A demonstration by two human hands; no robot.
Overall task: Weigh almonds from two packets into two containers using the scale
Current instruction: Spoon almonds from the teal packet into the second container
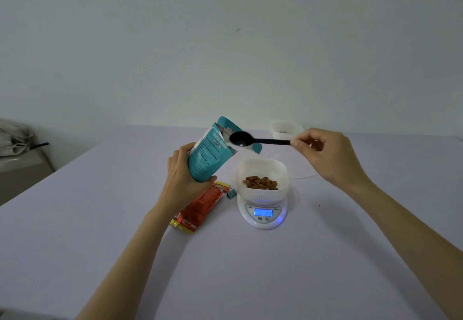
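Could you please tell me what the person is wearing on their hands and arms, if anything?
Nothing that shows. The left hand and right hand are bare, with no gloves and no rings visible. The left forearm and right forearm are bare too, with no sleeve, watch or bracelet showing up to the picture's edge.

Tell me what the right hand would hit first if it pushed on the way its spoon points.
Most likely the teal packet, gripped by the left hand: the black spoon pinched in the right hand points at its open mouth. Depth between them is unclear.
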